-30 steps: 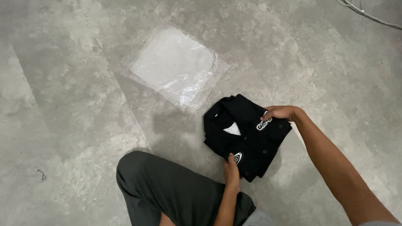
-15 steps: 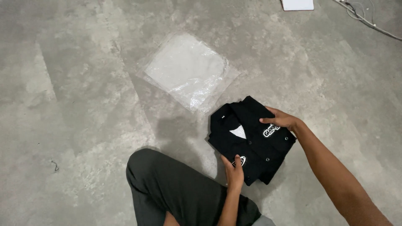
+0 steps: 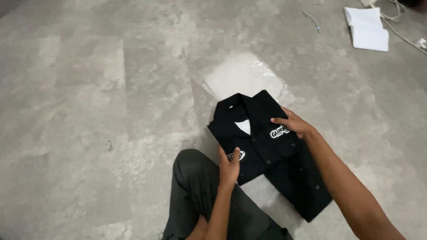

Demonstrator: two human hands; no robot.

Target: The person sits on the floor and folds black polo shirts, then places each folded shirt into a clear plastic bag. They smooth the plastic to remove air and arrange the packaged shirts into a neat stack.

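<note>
A folded black collared shirt (image 3: 262, 146) with white chest patches and buttons is held just above the grey floor, its collar pointing away from me. My left hand (image 3: 229, 165) grips its near left edge by the lower patch. My right hand (image 3: 293, 125) grips its right side next to the upper patch. Behind the shirt a clear plastic bag (image 3: 242, 78) lies flat on the floor, partly covered by the collar end.
My bent knee in dark grey trousers (image 3: 200, 195) sits under my left arm. A white open booklet (image 3: 367, 29) and thin cables (image 3: 402, 33) lie at the far right. The grey concrete floor (image 3: 89, 111) spreads to the left.
Both hands have lifted the shirt and carried it toward the plastic bag, whose near edge it now overlaps. The view has tilted up, showing the booklet at the top right.
</note>
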